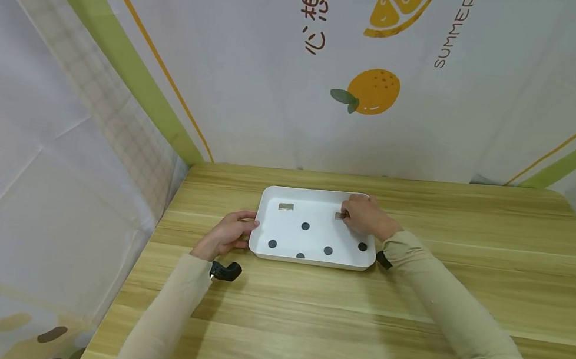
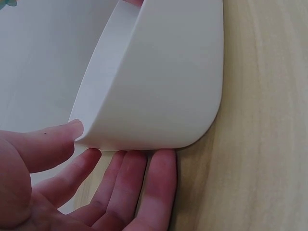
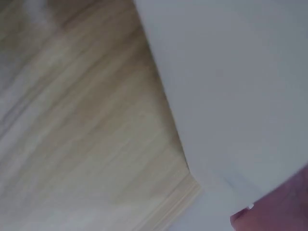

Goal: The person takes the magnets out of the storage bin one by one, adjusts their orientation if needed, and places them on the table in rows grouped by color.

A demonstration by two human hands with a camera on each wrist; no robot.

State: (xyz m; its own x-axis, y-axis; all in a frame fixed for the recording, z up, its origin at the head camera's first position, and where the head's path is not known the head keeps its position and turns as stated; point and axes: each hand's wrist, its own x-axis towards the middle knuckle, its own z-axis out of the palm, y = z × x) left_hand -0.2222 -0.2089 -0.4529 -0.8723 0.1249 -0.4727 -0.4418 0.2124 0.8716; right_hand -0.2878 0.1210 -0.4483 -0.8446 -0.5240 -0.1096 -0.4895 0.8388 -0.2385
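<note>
A shallow white tray [image 1: 310,262] lies on the wooden table. My left hand [image 1: 229,232] holds its left end; in the left wrist view the thumb [image 2: 57,142] is at the rim and the fingers [image 2: 161,183] press against the outer wall. Over the tray's back right part, my right hand [image 1: 366,215] has curled fingers pinching a small silver rectangular piece [image 1: 339,215], partly covered by them. Another silver rectangular piece [image 1: 286,206] lies at the back left inside. Several dark round discs, one of them a middle disc [image 1: 306,226], lie on the tray floor.
The wooden table [image 1: 303,323] runs back to a white hanging cloth [image 1: 256,81] with fruit prints. More cloth [image 1: 43,175] hangs along the left side. A black wrist-worn device [image 1: 226,271] sticks out beside the left sleeve.
</note>
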